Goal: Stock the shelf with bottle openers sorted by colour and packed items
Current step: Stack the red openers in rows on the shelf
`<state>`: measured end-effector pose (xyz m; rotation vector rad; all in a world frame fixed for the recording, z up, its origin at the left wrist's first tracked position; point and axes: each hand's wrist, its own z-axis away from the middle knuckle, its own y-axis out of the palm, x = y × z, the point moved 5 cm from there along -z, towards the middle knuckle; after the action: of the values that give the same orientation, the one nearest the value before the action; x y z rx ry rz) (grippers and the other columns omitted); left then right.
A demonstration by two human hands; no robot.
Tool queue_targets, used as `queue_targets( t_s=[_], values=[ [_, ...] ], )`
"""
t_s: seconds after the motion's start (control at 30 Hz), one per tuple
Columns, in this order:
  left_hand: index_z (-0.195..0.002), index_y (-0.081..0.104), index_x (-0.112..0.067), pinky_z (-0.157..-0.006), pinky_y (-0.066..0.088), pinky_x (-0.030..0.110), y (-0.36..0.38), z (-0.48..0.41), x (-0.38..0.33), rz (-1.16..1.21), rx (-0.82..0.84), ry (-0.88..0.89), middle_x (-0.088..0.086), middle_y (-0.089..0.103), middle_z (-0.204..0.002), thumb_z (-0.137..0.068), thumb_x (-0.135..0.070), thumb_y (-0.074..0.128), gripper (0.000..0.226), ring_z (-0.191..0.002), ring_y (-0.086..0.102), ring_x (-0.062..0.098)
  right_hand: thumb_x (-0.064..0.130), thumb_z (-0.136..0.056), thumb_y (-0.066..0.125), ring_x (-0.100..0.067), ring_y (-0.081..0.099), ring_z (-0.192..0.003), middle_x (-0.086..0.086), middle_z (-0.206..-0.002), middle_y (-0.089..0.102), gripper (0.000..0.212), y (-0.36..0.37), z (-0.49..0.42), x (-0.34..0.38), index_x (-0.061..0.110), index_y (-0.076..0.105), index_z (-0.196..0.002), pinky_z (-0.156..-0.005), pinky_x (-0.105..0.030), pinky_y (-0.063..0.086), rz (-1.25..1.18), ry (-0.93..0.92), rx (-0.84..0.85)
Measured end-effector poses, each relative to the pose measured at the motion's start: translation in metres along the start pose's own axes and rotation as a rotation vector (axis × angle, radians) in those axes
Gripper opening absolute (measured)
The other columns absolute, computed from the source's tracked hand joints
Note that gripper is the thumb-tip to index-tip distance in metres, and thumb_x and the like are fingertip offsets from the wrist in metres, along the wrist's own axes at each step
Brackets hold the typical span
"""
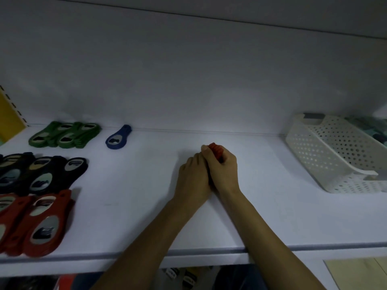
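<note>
though cut off by the left edge, sorted in flat piles on the white shelf [272, 216]: green bottle openers [65, 135] at the back, black bottle openers [41, 174] in the middle, red bottle openers [37, 222] nearest the front lip. just right of the green pile, lying alone, blue bottle opener [118, 137]. mid-shelf, left hand [193, 178] and right hand [223, 168] pressed together, both curled round a red stack [216, 150], seen only at its top end above the fingers. far right, white perforated basket [326, 155]; inside, blurred teal and dark items [368, 128], too unclear to name.

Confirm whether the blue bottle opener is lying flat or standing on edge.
Flat: the blue bottle opener lies metal face up on the shelf.
</note>
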<state>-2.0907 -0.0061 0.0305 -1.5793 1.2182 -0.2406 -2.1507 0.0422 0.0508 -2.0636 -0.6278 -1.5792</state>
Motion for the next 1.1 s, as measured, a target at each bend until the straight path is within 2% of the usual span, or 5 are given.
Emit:
queue_targets(
  t_s=[0.27,0.5,0.77,0.9,1.1],
  values=[
    [-0.124,0.050,-0.021,-0.070,0.039,0.001,-0.054,0.046,0.042,0.354,-0.086,-0.342,-0.015,0.054,-0.099,-0.101,-0.028,0.037,0.028,-0.089,0.056,0.003,0.025,-0.095,0.055,-0.014,0.064,-0.075,-0.002,-0.075,0.066,0.025,0.053,0.032,0.023,0.009,0.063,-0.078,-0.073,-0.025,0.054,-0.330,0.180,0.106],
    [-0.106,0.042,-0.032,-0.061,0.043,0.007,-0.120,0.113,0.074,0.494,-0.178,-0.361,-0.014,0.063,-0.083,-0.097,-0.029,0.041,0.009,-0.071,0.060,-0.004,0.022,-0.086,0.066,-0.019,0.068,-0.094,-0.007,-0.105,0.071,0.025,0.096,0.069,0.038,0.017,0.066,-0.111,-0.088,-0.037,0.054,-0.287,0.169,0.779],
    [-0.147,0.003,-0.034,-0.067,0.043,0.023,-0.151,0.148,0.086,0.307,-0.038,-0.274,0.002,0.062,-0.108,-0.096,-0.038,0.042,0.065,-0.078,0.058,0.010,0.023,-0.066,0.078,-0.026,0.069,-0.083,-0.030,-0.098,0.066,0.039,0.102,0.095,0.052,-0.001,0.070,-0.095,-0.072,-0.030,0.058,-0.171,0.105,0.859],
    [-0.149,0.018,-0.017,-0.094,0.041,0.033,-0.186,0.141,0.093,-0.261,-0.066,-0.184,0.007,0.050,-0.131,-0.085,-0.063,0.028,0.080,-0.115,0.047,0.021,0.015,-0.074,0.079,-0.016,0.068,-0.077,-0.005,-0.086,0.074,0.021,0.112,0.090,0.072,0.012,0.072,-0.093,-0.070,-0.026,0.057,0.077,-0.279,0.654],
    [-0.124,0.054,-0.004,-0.091,0.040,0.039,-0.210,0.202,0.114,-0.231,-0.410,-0.096,0.012,0.060,-0.117,-0.088,-0.047,0.050,0.057,-0.108,0.055,0.032,0.004,-0.071,0.079,-0.029,0.071,-0.080,-0.013,-0.094,0.073,0.030,0.147,0.125,0.070,0.003,0.073,-0.101,-0.057,-0.035,0.058,0.620,-1.165,0.592]
  ],
)
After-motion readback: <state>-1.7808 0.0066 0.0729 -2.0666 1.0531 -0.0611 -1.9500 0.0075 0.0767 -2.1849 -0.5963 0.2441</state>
